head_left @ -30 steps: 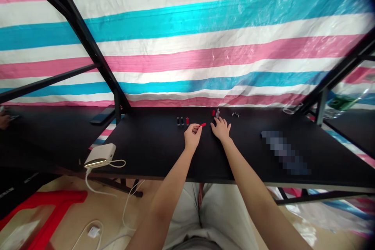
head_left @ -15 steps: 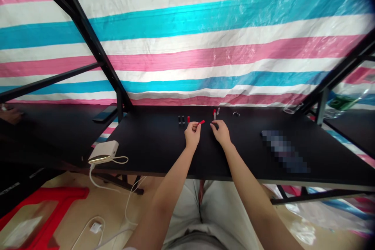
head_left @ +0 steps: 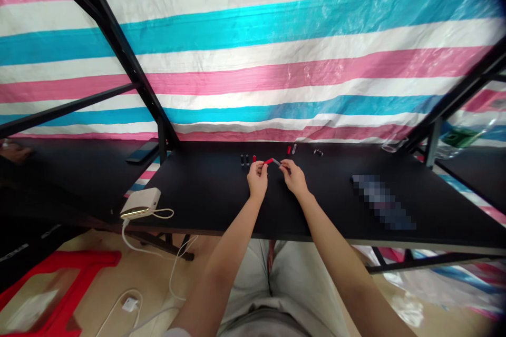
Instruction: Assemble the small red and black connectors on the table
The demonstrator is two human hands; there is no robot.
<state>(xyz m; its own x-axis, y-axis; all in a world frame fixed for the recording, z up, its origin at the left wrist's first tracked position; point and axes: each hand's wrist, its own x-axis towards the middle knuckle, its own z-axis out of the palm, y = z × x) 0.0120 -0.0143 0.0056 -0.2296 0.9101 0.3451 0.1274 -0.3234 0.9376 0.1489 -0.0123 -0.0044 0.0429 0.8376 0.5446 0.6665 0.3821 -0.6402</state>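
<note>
Left hand (head_left: 258,181): red tube (head_left: 269,161) pinched between thumb and fingers. Right hand (head_left: 295,178): grey piece (head_left: 276,162) in a fingertip grip. Both are above the black table (head_left: 205,195), inner ends meeting at a shallow angle; whether they touch or only overlap, I cannot tell. Judgement: best to straighten that angle, grip near the facing ends, and press lightly along one line; a skewed push could slip. Two black tubes (head_left: 244,160) stand beside a red one (head_left: 254,158), left of my fingers.
</note>
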